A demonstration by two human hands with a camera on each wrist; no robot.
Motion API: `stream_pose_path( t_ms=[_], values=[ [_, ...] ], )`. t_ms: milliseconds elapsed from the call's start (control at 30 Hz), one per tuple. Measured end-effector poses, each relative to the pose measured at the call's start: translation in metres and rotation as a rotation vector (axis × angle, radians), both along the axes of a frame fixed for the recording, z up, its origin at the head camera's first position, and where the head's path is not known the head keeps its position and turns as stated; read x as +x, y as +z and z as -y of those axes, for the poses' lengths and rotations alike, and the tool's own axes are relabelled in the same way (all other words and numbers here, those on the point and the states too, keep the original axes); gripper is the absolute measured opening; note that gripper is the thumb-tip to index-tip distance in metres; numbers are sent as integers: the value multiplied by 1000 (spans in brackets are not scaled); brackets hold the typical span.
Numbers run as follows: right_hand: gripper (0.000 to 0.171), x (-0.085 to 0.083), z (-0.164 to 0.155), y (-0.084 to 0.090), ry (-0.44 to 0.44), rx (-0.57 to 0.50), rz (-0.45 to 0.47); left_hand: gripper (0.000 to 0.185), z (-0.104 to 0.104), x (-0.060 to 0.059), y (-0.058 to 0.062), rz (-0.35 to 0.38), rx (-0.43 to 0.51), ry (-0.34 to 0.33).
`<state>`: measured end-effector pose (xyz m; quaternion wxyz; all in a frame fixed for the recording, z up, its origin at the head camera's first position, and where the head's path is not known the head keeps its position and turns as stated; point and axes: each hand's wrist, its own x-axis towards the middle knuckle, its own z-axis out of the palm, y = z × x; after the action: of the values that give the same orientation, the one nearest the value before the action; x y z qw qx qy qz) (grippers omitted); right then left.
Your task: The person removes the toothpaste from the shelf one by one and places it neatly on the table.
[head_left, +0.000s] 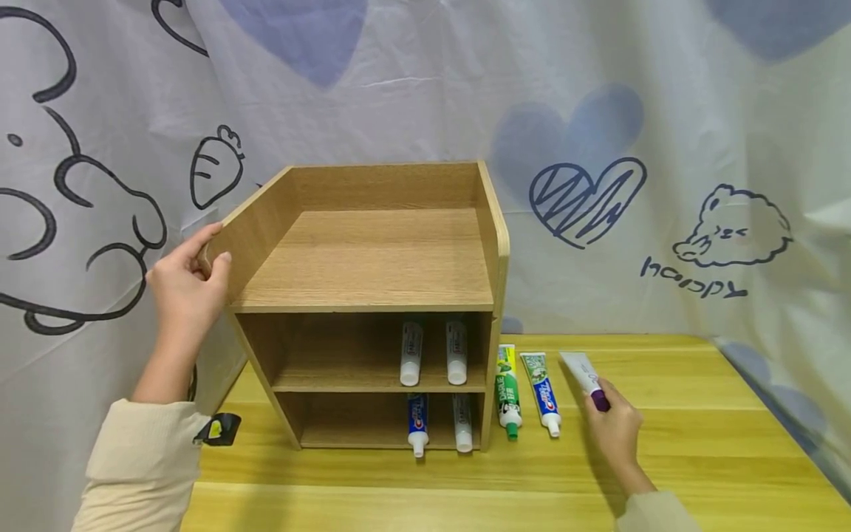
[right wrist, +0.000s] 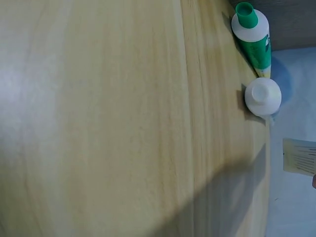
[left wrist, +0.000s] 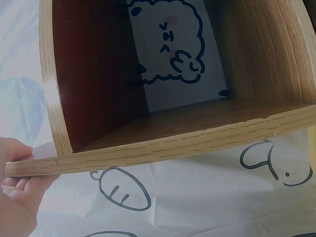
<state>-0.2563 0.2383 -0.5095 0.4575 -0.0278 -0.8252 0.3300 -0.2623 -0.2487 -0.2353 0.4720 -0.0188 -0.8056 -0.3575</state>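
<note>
My left hand (head_left: 193, 277) grips the left side panel of a wooden shelf (head_left: 362, 258), thumb on one face and fingers on the other. In the left wrist view the thumb and fingers (left wrist: 19, 148) pinch the panel's edge. My right hand (head_left: 614, 425) holds a white toothpaste tube (head_left: 580, 369) by its purple cap end, over the table's right part. Only the tube's flat tail shows at the right edge of the right wrist view. Left of it lie a blue-and-green toothpaste tube (head_left: 544, 391) with a white cap and a green-and-yellow one (head_left: 508, 391) with a green cap.
Two white tubes (head_left: 411, 353) lie in the shelf's middle compartment. A blue tube (head_left: 417, 421) and a white tube (head_left: 462, 421) lie in the bottom one, caps facing front. The wooden table (head_left: 705, 443) meets a white printed curtain (head_left: 425, 96) behind.
</note>
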Motion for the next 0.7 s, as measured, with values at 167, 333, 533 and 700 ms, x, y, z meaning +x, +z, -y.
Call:
stream_pose_path(
  t_ms=[167, 333, 533, 700],
  values=[
    [35, 1, -1, -3, 9, -20, 46, 35, 0, 0, 0, 16, 3, 11],
    [35, 1, -2, -7, 6, -52, 92, 35, 0, 0, 1, 22, -4, 15],
    [34, 2, -4, -9, -12, -75, 135, 35, 0, 1, 1, 18, 2, 3],
    [34, 1, -6, -8, -17, -61, 171, 35, 0, 1, 1, 16, 9, -10]
  ],
)
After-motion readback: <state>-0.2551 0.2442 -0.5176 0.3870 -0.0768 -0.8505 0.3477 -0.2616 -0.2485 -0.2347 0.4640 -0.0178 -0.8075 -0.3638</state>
